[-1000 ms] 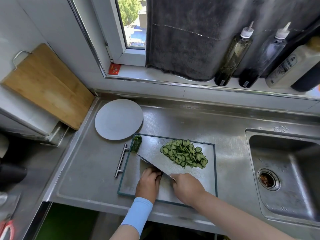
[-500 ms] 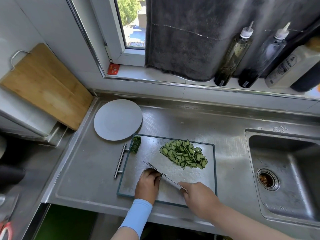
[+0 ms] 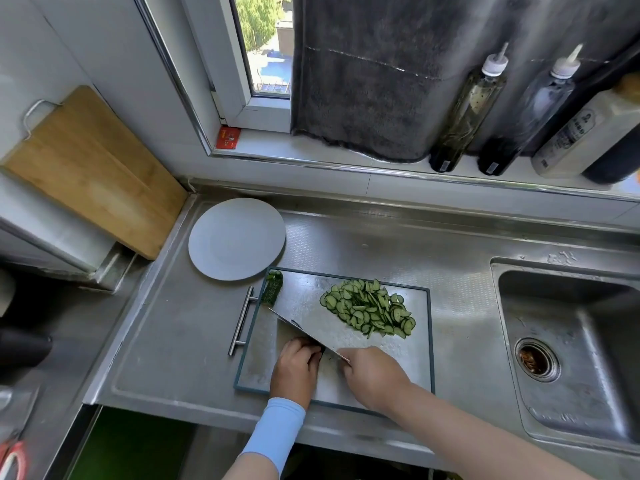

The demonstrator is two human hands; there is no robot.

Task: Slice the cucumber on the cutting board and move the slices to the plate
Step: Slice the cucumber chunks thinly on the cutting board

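A steel cutting board (image 3: 412, 372) with a teal rim lies on the counter. A pile of cucumber slices (image 3: 369, 311) sits on its far right part, and a dark green cucumber end (image 3: 272, 289) lies at its far left corner. My right hand (image 3: 374, 379) grips the handle of a cleaver (image 3: 301, 327), whose blade runs diagonally toward that end piece. My left hand (image 3: 296, 367) has its fingers curled down against the blade, over a cucumber piece (image 3: 323, 351) that is mostly hidden. The grey plate (image 3: 237, 239) beyond the board holds nothing.
A sink (image 3: 568, 341) opens to the right of the board. The board's bar handle (image 3: 240, 320) sticks out on its left. A wooden board (image 3: 90, 168) leans on the left wall. Several bottles (image 3: 464, 109) and a dark towel (image 3: 363, 74) occupy the window sill.
The cleaver drew back toward me and to the right half a second ago, and has now slid forward and left again. My left hand stayed in place.
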